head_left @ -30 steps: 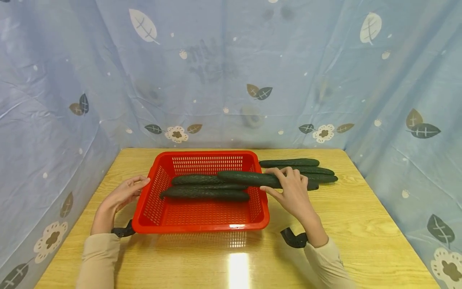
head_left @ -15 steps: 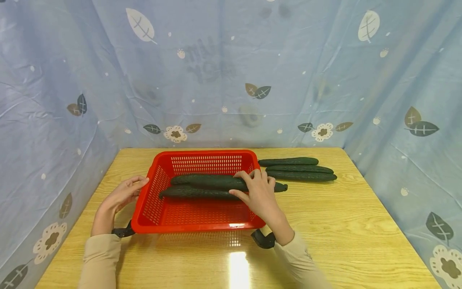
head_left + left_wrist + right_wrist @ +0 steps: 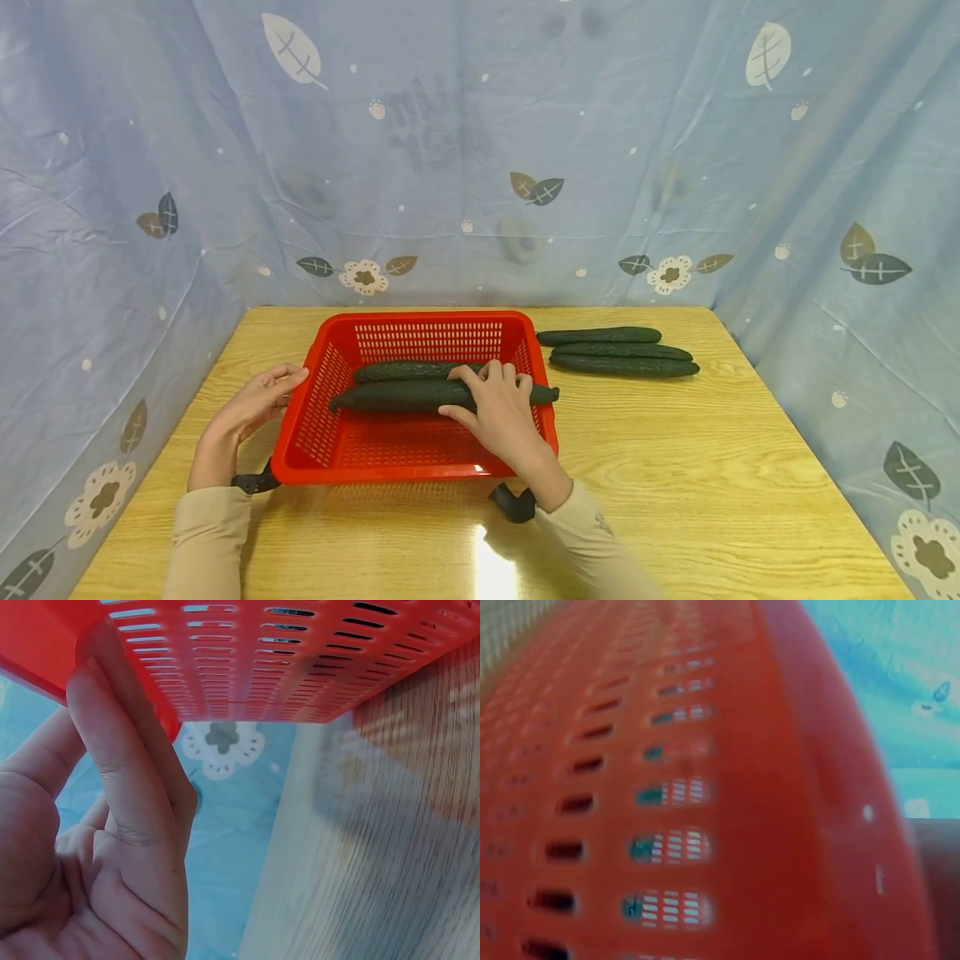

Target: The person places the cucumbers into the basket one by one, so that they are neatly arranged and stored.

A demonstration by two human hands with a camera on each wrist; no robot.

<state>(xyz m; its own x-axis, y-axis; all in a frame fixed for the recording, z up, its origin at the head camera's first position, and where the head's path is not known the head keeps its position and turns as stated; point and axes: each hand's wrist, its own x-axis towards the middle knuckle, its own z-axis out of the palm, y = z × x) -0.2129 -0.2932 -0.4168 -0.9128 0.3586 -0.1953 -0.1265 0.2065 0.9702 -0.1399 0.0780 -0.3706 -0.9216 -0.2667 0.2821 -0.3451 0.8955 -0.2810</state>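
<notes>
My right hand (image 3: 501,417) grips a dark green cucumber (image 3: 405,396) from above, inside the red basket (image 3: 420,476). The held cucumber lies level, its right end over the basket's right rim. Behind it another cucumber (image 3: 405,371) rests in the basket; whatever lies under the held one is hidden. At the basket's left rim, my left hand (image 3: 258,404) holds the edge between thumb and fingers; in the left wrist view the fingers of the hand (image 3: 135,795) lie against the basket wall (image 3: 247,667). The right wrist view shows only the basket's side (image 3: 757,825) up close, without the hand.
Several cucumbers (image 3: 622,365) lie on the wooden table (image 3: 675,467) to the right of the basket, near the back. A blue patterned curtain (image 3: 450,167) hangs behind the table and along both sides.
My right hand has carried the cucumber left from beside the basket to inside it, lower and nearer the front. The left hand has stayed at the rim.
</notes>
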